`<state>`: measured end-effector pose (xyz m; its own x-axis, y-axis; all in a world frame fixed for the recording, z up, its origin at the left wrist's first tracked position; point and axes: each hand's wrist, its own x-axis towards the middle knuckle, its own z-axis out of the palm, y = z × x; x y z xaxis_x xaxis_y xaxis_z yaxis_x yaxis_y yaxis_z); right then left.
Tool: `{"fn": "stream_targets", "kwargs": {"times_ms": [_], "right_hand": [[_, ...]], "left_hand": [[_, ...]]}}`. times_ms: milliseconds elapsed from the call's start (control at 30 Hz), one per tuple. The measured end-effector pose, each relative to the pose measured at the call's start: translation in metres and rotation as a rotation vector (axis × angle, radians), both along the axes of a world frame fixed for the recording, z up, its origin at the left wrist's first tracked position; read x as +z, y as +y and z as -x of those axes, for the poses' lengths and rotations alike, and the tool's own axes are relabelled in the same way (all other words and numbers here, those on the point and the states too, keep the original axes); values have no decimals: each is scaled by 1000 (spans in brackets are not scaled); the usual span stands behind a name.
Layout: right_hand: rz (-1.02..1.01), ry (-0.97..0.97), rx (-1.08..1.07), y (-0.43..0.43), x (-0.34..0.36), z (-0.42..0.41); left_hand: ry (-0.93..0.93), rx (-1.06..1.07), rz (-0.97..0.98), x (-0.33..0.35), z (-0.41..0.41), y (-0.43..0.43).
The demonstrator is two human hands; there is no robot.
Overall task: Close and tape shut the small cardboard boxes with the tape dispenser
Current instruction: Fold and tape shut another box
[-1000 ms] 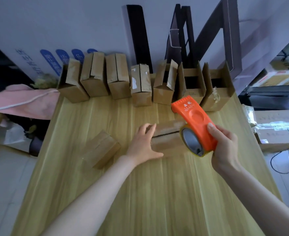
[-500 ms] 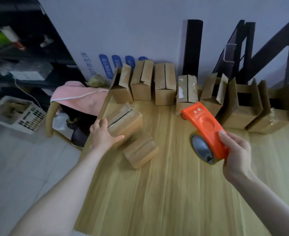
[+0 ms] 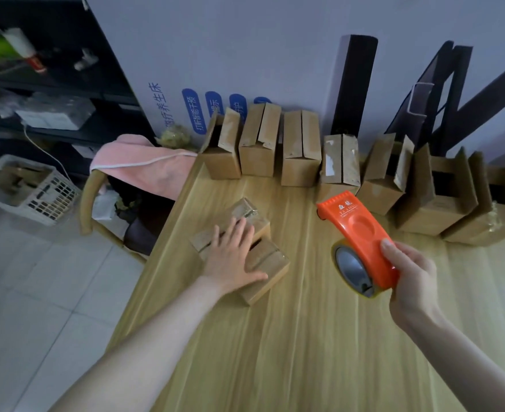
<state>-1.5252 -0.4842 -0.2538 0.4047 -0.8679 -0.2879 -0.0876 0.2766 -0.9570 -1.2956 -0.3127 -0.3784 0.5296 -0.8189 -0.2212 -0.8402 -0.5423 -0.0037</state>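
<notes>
Two closed small cardboard boxes lie side by side near the table's left edge: the far box (image 3: pixel 245 214) with shiny tape on its end, and the near box (image 3: pixel 270 267). My left hand (image 3: pixel 233 258) rests flat across both, fingers spread. My right hand (image 3: pixel 410 278) grips an orange tape dispenser (image 3: pixel 361 233) with a roll of clear tape, held above the table to the right of the boxes. A row of several small boxes (image 3: pixel 300 150) stands along the wall, the rightmost ones (image 3: pixel 437 197) with flaps up.
The wooden table (image 3: pixel 304 337) ends just left of the two boxes. A chair with a pink cloth (image 3: pixel 144 168) stands beside that edge. A white basket (image 3: pixel 25 188) sits on the tiled floor. Dark frames (image 3: pixel 355 84) lean against the wall.
My left hand carried a box leftward and set it down beside the other box; it now lies flat over both. The view swung left. The dispenser stayed in my right hand.
</notes>
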Motion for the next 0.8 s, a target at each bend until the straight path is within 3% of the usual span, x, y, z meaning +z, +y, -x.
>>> {"fn": "stream_targets", "kwargs": {"times_ms": [167,400,600,800], "right_hand": [[-16,27,-18,1,4,-6],[-38,55,-34,-7,4,-13],[-52,101,9,-19,-7,-28],[-97,110,25,-32,-15,-63]], "left_hand": [[-73,203,48,-20,10,-13],[36,662,86,-7,-28,-58],[83,701,105,-5,-51,-68],[71,686,489,24,-107,-86]]}}
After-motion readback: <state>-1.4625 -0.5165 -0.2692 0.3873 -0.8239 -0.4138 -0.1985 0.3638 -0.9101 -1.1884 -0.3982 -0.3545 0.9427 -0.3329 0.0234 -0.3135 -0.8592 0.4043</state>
